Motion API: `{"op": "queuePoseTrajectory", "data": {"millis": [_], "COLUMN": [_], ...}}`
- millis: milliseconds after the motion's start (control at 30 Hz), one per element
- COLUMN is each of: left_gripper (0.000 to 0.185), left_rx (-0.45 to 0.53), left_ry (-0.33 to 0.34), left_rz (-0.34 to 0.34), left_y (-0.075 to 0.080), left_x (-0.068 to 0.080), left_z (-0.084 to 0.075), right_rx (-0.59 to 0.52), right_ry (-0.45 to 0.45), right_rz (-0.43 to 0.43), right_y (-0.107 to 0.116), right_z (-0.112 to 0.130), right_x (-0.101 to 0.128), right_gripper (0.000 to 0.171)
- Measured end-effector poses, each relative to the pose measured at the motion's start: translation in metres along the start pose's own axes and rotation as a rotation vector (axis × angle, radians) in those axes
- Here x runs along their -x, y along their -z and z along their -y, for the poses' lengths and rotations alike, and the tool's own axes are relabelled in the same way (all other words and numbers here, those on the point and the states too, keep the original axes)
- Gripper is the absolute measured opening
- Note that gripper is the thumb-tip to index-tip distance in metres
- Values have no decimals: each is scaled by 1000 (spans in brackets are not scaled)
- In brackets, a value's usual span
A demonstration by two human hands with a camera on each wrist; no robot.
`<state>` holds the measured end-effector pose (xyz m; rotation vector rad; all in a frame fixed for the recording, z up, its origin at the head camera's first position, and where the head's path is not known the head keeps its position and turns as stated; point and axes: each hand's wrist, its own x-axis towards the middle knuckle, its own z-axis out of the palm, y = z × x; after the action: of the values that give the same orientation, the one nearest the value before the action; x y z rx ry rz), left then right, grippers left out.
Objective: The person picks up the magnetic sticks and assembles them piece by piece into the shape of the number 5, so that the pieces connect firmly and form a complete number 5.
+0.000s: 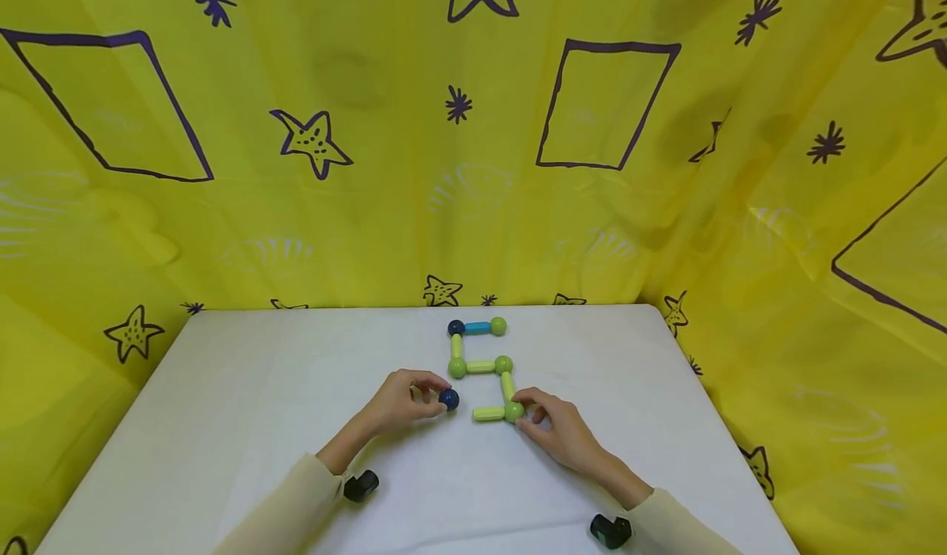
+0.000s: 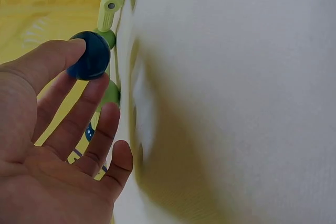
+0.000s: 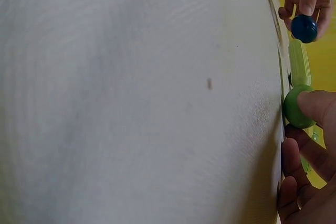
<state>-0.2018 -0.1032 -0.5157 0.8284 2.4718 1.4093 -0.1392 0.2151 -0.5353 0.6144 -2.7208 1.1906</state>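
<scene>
A chain of green rods and balls (image 1: 481, 366) lies on the white table (image 1: 259, 390), topped by a blue rod (image 1: 477, 327) between a dark blue ball (image 1: 455, 327) and a green ball (image 1: 499, 326). My left hand (image 1: 405, 402) pinches a dark blue ball (image 1: 448, 399) (image 2: 90, 55) (image 3: 304, 28) just left of the free end of the bottom green rod (image 1: 488, 413) (image 2: 107, 4) (image 3: 300, 62). My right hand (image 1: 556, 427) holds the green ball (image 1: 514, 411) (image 3: 297, 107) at that rod's other end.
Yellow cloth with purple stars and shapes (image 1: 473, 144) walls the table at the back and both sides. Two black wrist cameras (image 1: 361, 486) (image 1: 610, 530) sit under my cream sleeves. The table's front edge lies below the view.
</scene>
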Motion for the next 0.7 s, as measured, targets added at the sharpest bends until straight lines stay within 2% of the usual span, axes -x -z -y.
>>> {"op": "queuePoseTrajectory", "data": {"millis": [367,700], "left_gripper": [25,24], "left_rx": [-8,-50], "left_ry": [17,-13], "left_rz": [18,34], "left_y": [-7,-15], "left_x": [5,4], "left_z": [1,-4], "right_rx": [1,2], "right_ry": [-25,-20], "right_rz": [23,25], "right_y": [1,2], "right_z": [-1,-1], "right_x": [-2,-1], "right_gripper": [36,35]}}
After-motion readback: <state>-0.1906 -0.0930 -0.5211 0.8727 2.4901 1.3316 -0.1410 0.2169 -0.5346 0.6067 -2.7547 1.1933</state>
